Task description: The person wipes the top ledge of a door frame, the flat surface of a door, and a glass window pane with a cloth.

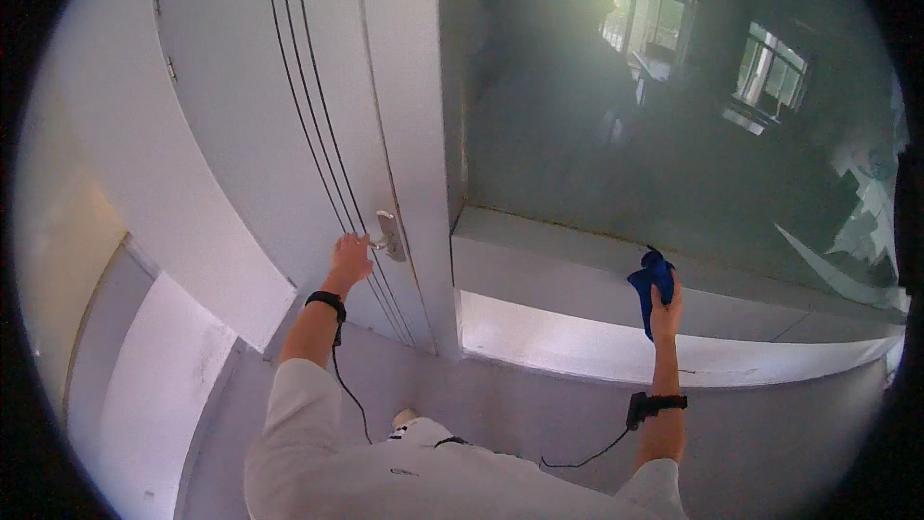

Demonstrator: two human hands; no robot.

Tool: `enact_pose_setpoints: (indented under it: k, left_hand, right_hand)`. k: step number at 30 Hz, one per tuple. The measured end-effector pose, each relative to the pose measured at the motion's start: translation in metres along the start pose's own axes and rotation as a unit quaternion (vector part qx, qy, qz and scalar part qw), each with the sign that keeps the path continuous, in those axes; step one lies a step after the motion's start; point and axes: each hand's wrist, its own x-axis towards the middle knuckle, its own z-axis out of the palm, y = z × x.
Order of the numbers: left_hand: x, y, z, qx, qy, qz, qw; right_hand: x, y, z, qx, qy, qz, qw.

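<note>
My left hand (pixel 351 258) is at the lever handle (pixel 377 243) of a pale door (pixel 231 87), its fingers by the lever's tip; whether it grips the lever is hard to tell. Three dark lines run down the door beside it. In my right hand (pixel 665 307) is a bunched dark blue cloth (pixel 653 278), held over the sill (pixel 563 256) below a large glass pane (pixel 577 159). The cloth's upper end lies near the pane's bottom edge.
Windows are reflected in the glass, and torn whitish film (pixel 863 224) clings to its right side. A white door frame (pixel 415 123) separates door and pane. Under the sill is a low white wall (pixel 548 332) above the grey floor (pixel 491 404). Cables hang from bands on both wrists.
</note>
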Motion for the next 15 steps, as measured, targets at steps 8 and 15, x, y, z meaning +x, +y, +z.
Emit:
enact_pose_setpoints:
  k: [8,15]
  left_hand:
    - [0.048,-0.006,0.029,-0.010,-0.244,0.124,0.962]
    - [0.027,0.005,0.070,-0.232,-0.212,0.058,0.947]
  right_hand:
    - [-0.028,-0.194,0.091,0.184,0.113,-0.056,0.975]
    - [-0.021,-0.313,0.159,0.177,0.160,-0.086,0.967]
